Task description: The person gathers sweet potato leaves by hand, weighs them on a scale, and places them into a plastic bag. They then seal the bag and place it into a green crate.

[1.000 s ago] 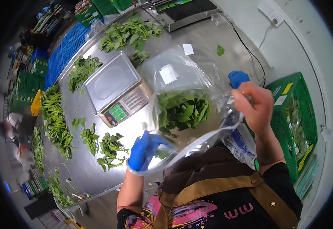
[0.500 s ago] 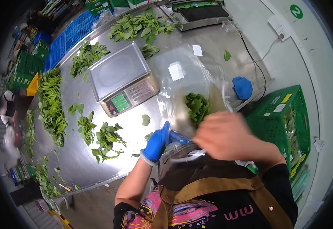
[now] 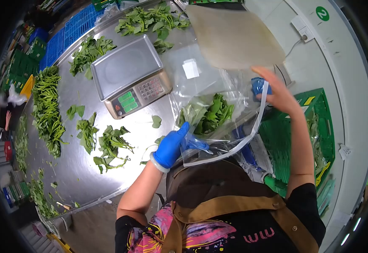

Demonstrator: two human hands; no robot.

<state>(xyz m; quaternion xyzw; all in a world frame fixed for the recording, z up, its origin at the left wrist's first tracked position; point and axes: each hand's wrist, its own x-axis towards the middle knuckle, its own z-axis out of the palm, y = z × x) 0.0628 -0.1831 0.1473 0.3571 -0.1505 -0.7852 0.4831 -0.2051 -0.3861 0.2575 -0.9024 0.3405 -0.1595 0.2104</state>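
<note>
My left hand point(image 3: 172, 147), in a blue glove, grips the near edge of a clear plastic bag point(image 3: 224, 157). Leafy greens point(image 3: 215, 114) lie inside the bag. My bare right hand point(image 3: 278, 93) is raised to the right of the bag, fingers apart. A translucent tan sheet point(image 3: 236, 38) is just beyond its fingertips; whether they touch is unclear. Behind the right hand sits a crumpled blue item point(image 3: 258, 86). White labels point(image 3: 190, 68) lie above the bagged greens. Left of the bag stands a scale point(image 3: 127, 71).
Bunches of greens point(image 3: 48, 111) and loose stems point(image 3: 112, 141) lie on the metal table point(image 3: 76, 168). A green crate point(image 3: 328, 126) with bagged greens stands at the right. Blue crates point(image 3: 76, 31) are at the back left. Another person's hand point(image 3: 8, 120) shows at the far left.
The tan sheet has come out from around the greens and is now up at the back right. My right hand has moved up and right. The bag's mouth now spreads wide.
</note>
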